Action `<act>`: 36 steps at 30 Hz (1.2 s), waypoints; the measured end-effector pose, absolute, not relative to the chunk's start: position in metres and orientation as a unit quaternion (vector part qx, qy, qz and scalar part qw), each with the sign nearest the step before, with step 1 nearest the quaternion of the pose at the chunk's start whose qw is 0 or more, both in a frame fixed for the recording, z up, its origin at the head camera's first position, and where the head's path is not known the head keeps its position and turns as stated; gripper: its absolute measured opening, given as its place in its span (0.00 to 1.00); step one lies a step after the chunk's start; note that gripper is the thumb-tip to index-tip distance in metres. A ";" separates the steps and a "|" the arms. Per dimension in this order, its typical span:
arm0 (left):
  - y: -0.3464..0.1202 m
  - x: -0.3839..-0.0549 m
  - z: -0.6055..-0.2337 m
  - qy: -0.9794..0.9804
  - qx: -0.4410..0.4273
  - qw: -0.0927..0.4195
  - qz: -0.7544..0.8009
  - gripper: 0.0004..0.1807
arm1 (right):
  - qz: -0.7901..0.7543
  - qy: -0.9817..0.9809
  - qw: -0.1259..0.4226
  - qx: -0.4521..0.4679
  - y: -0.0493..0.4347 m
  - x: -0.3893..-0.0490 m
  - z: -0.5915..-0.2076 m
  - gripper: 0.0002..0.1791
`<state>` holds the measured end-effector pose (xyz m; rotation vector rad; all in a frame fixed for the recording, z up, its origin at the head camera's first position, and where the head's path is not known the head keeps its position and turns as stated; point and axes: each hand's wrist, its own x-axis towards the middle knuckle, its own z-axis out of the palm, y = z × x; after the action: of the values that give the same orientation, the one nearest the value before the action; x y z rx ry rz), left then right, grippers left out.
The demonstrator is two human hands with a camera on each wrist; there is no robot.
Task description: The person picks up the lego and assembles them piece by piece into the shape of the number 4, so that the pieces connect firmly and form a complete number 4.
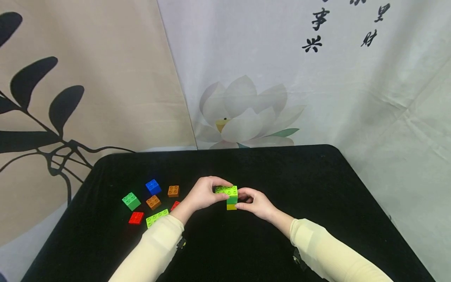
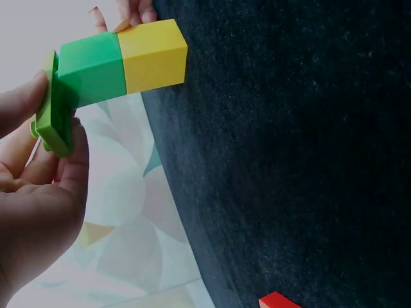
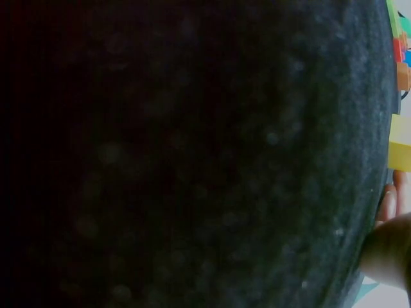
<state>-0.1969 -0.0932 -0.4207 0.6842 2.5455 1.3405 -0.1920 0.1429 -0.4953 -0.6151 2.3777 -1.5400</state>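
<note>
My left hand grips a long lime-green building brick, thumb on the near side and fingers on the far side. Beneath that brick sit a green brick and a yellow brick, stacked in line; the lime-green one overhangs to the left. From the right, my right hand holds the lower part of the stack, its thumb tip at the yellow brick and its fingers bent behind. In the right wrist view, only part of the right thumb and the yellow brick show at the edge.
On the left of the black table lie loose bricks: blue, green, red, two orange, and another lime-green one partly behind the left forearm. A second red brick shows beside the left wrist. A printed curtain hangs behind.
</note>
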 end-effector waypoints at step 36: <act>-0.087 -0.195 -0.420 0.859 0.186 0.106 0.464 0.13 | -0.533 0.810 0.123 -0.214 0.143 -0.192 -0.494 0.21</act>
<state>-0.1949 -0.0871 -0.4203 0.5489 2.5317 1.3678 -0.1920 0.1428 -0.4942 -0.6232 2.3625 -1.5545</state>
